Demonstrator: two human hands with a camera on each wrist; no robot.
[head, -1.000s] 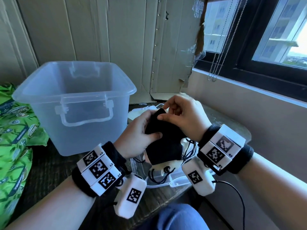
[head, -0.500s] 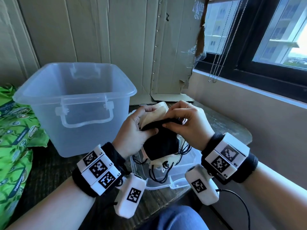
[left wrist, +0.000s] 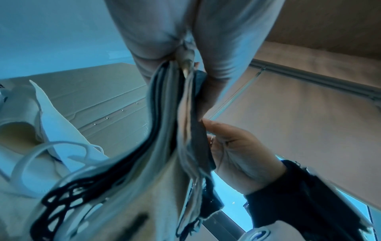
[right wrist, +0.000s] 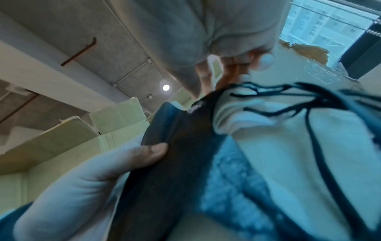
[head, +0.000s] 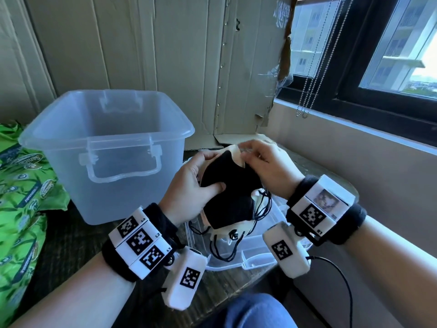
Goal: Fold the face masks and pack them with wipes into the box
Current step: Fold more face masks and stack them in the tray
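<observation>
Both hands hold a stack of face masks (head: 229, 195) upright over the table, a black one in front and cream ones behind, black ear loops (head: 227, 247) dangling below. My left hand (head: 196, 183) grips the stack's left side, thumb pressed on the black mask. At the top edge my right hand (head: 257, 162) pinches a cream mask's corner. The left wrist view shows the layered masks (left wrist: 175, 130) edge-on, with the right hand's fingers (left wrist: 222, 140) on them. In the right wrist view the left thumb (right wrist: 144, 153) presses the black mask (right wrist: 171, 171). The clear plastic box (head: 106, 147) stands open at the left.
Green wipe packs (head: 21, 200) lie at the far left. A clear lid (head: 238, 252) rests on the dark table under the masks. More white masks (left wrist: 47, 135) lie behind. Cardboard lines the back wall; a window sill and bead chains (head: 314, 74) are at right.
The black mask, folded down half a second ago, now stands spread flat against the stack again. My right hand has moved up to the cream mask's top corner.
</observation>
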